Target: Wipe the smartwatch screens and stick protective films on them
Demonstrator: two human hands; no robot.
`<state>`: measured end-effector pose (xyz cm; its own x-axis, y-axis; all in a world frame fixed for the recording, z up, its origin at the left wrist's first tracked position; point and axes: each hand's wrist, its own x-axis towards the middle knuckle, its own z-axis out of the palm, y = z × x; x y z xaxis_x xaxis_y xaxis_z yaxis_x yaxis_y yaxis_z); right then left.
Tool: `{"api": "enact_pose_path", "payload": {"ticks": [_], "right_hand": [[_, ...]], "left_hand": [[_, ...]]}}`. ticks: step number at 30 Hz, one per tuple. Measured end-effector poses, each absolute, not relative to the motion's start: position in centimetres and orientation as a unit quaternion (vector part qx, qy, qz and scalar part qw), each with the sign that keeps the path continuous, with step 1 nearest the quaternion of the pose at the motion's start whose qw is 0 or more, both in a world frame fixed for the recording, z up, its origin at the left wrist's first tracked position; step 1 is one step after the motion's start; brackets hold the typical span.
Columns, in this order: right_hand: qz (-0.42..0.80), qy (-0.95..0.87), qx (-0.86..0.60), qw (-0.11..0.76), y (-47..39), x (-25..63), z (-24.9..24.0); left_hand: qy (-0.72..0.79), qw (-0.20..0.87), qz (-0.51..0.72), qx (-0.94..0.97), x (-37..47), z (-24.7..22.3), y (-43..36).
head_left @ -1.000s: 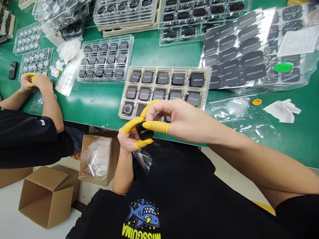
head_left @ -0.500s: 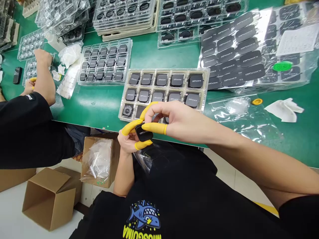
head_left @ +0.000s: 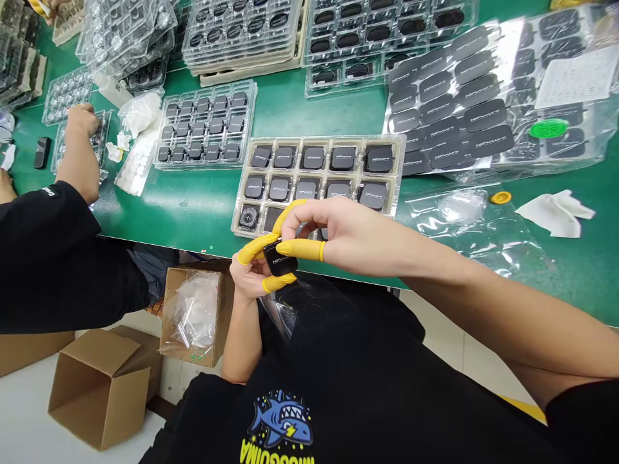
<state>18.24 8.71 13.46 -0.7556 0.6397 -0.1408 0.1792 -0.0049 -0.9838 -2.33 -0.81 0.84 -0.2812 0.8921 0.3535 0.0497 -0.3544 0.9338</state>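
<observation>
My left hand (head_left: 245, 278), with yellow finger cots, grips a black smartwatch case (head_left: 282, 263) by its edges, its lettered face turned up. Reaching over from the right, my right hand (head_left: 333, 235), also in yellow finger cots, has its thumb on the upper edge of the same case and its index finger close to the far side. Whether a film is pinched there I cannot tell. Just beyond both hands lies a plastic tray (head_left: 240, 193) of similar dark cases. One case (head_left: 249, 218) at its near left corner shows its round sensor back. My right hand hides part of the tray's front row.
A second filled tray (head_left: 162, 158) lies behind on the left, with stacked trays (head_left: 242, 45) farther back. Printed film sheets (head_left: 447, 109) and a clear plastic sheet (head_left: 503, 238) lie on the right. A co-worker's hand (head_left: 82, 120) is at far left. Cardboard boxes (head_left: 111, 412) stand below.
The view has shifted slightly. Both my hands keep almost the same hold on the smartwatch case. At far left, the co-worker's arms have moved a little.
</observation>
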Motion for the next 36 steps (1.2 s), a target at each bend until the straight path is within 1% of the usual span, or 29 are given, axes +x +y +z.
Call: {"api": "enact_pose_path", "payload": {"ticks": [6,12,16,27,36], "right_hand": [[0.643,-0.682,-0.303,0.175,8.75,18.25,13.50],[0.643,-0.681,-0.304,0.173,8.68,18.11,13.42],[0.640,-0.685,-0.300,0.178,8.66,18.01,13.38],[0.627,-0.694,-0.305,0.178,8.58,18.04,13.12],[0.631,-0.692,-0.299,0.186,8.51,17.87,12.97]], "left_hand": [[0.420,0.331,0.657,0.531,-2.30,1.44,-0.39],[0.459,0.331,0.647,0.512,-2.20,1.33,-0.49],[0.443,0.323,0.659,0.515,-2.19,1.19,-0.63],[0.478,0.320,0.644,0.505,-2.63,0.68,-0.75],[0.445,0.326,0.656,0.515,-2.48,1.25,-0.56]]}}
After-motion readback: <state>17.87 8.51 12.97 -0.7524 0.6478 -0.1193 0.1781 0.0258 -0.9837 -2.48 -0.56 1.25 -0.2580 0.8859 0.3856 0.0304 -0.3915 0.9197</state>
